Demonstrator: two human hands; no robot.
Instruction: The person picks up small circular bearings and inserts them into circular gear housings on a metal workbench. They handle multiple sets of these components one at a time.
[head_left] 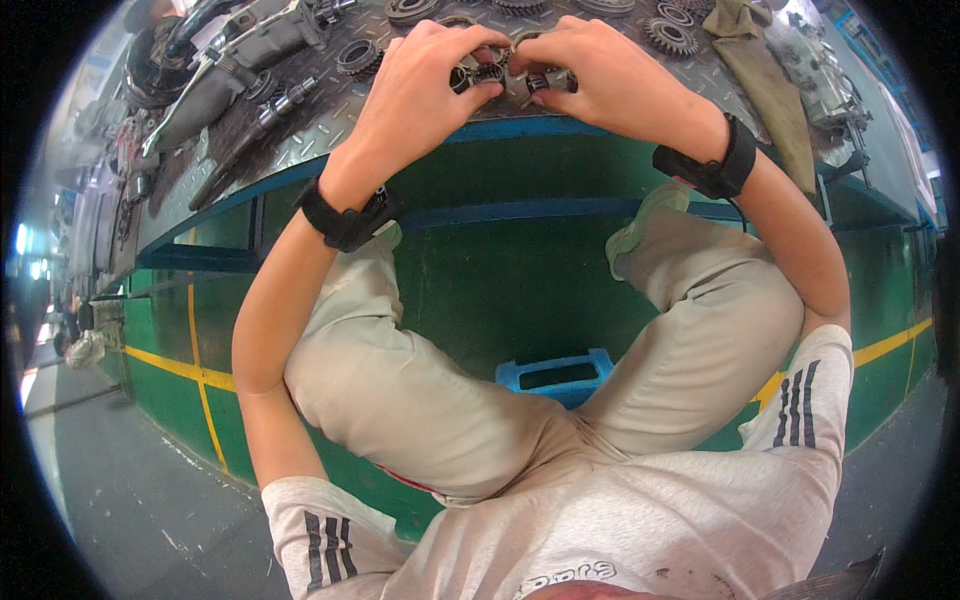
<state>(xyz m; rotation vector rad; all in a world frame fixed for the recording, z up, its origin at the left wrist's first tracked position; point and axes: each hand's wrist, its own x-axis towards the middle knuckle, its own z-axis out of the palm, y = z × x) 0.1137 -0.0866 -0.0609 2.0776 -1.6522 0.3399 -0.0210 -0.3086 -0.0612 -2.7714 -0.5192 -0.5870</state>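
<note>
At the near edge of a metal-topped workbench [315,150], my left hand [425,85] is closed, thumb and fingers pinching a dark toothed metal ring [487,73]. Facing it, my right hand [615,75] is also closed, its thumb and fingers around a dark metal ring part [538,82]. The fingers cover much of both pieces, and I cannot tell whether they are joined. Both hands are close together, and each wrist wears a black strap.
Several gears lie behind my hands, including a gear [358,57] at left and another gear [672,38] at right. A gearbox housing [235,75] and a splined shaft [285,102] lie left. An olive cloth [765,95] hangs over the right edge. A blue plastic stool [555,376] is below.
</note>
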